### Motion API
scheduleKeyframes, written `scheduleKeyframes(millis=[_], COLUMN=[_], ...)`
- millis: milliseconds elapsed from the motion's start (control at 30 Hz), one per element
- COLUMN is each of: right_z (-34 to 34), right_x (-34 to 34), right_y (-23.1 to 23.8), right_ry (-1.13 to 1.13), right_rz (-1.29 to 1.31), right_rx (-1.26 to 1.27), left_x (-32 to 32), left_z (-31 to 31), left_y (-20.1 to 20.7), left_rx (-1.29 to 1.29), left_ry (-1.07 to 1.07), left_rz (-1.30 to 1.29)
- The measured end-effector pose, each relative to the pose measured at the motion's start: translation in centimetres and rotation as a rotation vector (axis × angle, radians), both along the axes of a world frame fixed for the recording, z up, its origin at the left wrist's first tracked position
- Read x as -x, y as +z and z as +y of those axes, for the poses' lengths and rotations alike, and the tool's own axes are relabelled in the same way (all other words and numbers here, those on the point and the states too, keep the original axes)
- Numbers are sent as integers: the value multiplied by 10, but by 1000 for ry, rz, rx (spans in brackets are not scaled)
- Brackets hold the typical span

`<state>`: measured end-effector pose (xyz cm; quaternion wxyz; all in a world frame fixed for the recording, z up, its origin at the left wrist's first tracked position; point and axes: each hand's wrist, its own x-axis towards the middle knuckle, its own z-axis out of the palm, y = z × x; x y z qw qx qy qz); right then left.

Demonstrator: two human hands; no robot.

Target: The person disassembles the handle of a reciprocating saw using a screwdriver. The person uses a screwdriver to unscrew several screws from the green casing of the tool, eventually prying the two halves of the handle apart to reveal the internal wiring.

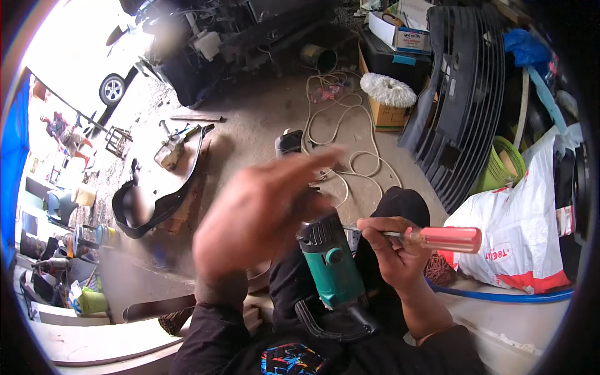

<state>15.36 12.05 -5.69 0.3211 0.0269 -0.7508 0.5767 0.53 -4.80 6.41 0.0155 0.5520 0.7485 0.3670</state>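
Note:
A green and black corded power tool (337, 275), which looks like a polisher or grinder, rests against my lap, its black vented end up. My right hand (400, 256) is closed round the shaft and lower grip of a screwdriver (450, 239) with a red handle. The screwdriver lies nearly level, its tip end pointing left toward the tool's black end. Over the tool's upper left, my left hand (250, 212) is blurred by motion. Its index finger stretches to the right, apart from the thumb, and I see nothing held in it.
A pale cord (375, 156) lies coiled on the floor ahead. To the right stand a black slatted grille (462, 106), a white and red bag (506, 225) and a green basket (500, 165). A fluffy white pad (389, 90) rests near boxes. A curved black car part (156, 219) lies ahead left.

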Motion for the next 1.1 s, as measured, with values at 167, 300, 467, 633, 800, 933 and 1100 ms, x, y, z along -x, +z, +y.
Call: scheduleKeyframes(millis=[167, 300, 467, 633, 800, 933, 1100], right_z=[6, 15, 19, 18, 18, 9, 10], right_x=[-12, -21, -26, -27, -23, -17, -10], right_y=[-18, -29, -18, -16, -11, -4, -4], right_ry=[108, 52, 83, 76, 74, 67, 119], right_rz=[8, -106, -29, -21, -33, -30, -18], right_rx=[-108, -228, -348, -329, -285, -218, -62], left_x=[-23, -12, -20, -34, -27, -44, -70], left_z=[60, 86, 99, 102, 96, 69, 57], left_y=[2, -6, -6, 9, 6, 0, -10], left_rx=[-88, -23, 31, 45, 4, -269, -292], left_ry=[-531, -739, -801, -927, -996, -746, -599], left_rz=[-176, -219, -221, -459, -458, -269, -59])
